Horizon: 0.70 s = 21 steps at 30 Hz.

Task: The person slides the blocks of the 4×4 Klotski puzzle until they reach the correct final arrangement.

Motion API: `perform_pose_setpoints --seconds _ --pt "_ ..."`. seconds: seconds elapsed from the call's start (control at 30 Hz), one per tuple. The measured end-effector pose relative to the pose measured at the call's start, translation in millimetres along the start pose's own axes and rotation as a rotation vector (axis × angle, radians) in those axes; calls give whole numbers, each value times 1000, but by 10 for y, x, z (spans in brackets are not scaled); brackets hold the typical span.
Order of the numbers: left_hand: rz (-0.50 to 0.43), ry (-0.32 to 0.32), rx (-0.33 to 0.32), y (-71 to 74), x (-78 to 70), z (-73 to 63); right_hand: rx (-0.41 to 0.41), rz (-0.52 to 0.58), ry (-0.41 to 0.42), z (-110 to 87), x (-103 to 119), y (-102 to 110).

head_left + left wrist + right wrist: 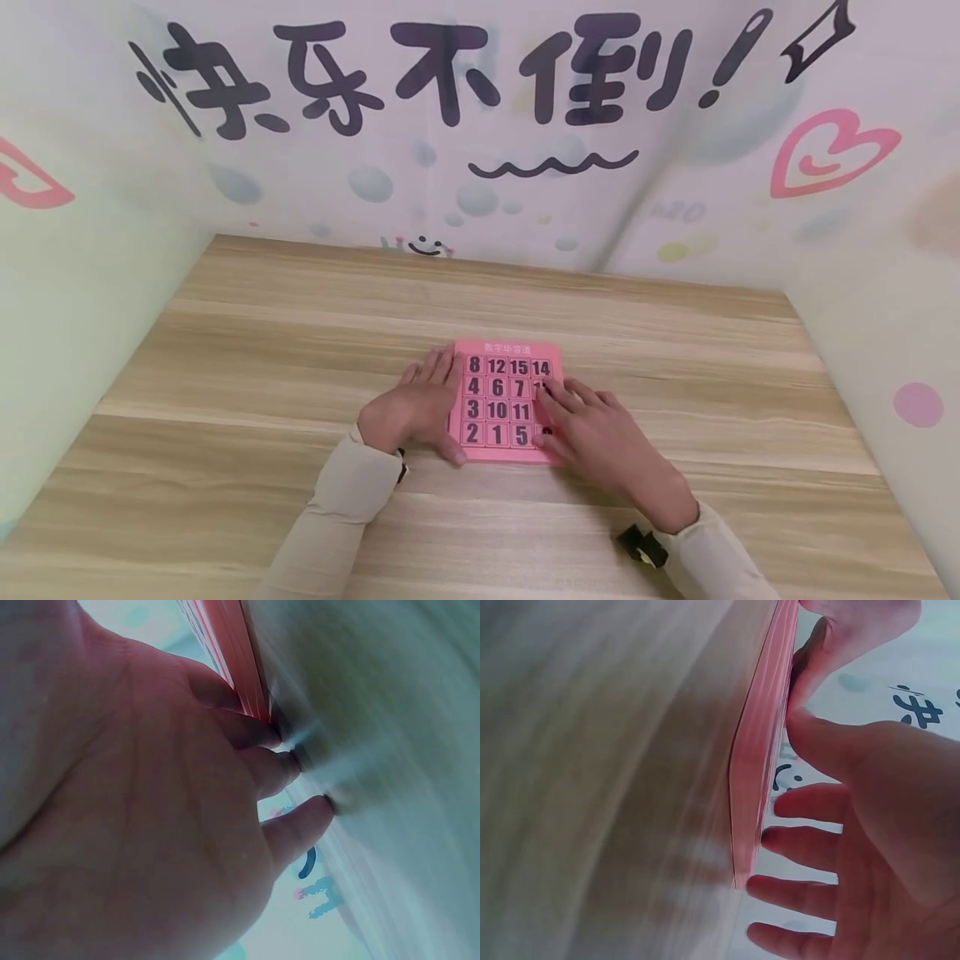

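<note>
A pink sliding number puzzle (pixel 497 410) lies flat on the wooden table, its black-numbered tiles facing up. My left hand (pixel 420 408) rests along its left side, thumb at the lower left corner and the other fingers stretched forward. In the left wrist view those fingertips touch the table beside the puzzle's pink side wall (pixel 236 660). Over the right-hand column is my right hand (pixel 600 429), index finger and thumb on the tiles and covering some numbers. The right wrist view shows its fingers spread and fairly straight above the board's edge (pixel 751 772).
Wood-grain tabletop (pixel 300 308) surrounds the puzzle. A white printed backdrop (pixel 300 192) with large black characters stands behind it, and pale panels rise at both sides. Dark straps (pixel 642 546) show at the wrists.
</note>
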<state>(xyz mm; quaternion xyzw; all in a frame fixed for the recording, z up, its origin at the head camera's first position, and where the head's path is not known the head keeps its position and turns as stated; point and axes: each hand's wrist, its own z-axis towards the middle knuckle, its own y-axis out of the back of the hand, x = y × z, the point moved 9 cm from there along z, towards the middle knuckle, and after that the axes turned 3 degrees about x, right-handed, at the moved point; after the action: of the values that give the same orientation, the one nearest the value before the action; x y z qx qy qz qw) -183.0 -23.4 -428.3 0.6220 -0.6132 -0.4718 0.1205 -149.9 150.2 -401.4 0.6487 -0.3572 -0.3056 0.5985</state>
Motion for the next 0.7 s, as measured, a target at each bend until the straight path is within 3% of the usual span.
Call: perform_pose_setpoints --seconds 0.7 --pt "-23 3 1 -8 -6 13 141 68 -36 -70 34 -75"
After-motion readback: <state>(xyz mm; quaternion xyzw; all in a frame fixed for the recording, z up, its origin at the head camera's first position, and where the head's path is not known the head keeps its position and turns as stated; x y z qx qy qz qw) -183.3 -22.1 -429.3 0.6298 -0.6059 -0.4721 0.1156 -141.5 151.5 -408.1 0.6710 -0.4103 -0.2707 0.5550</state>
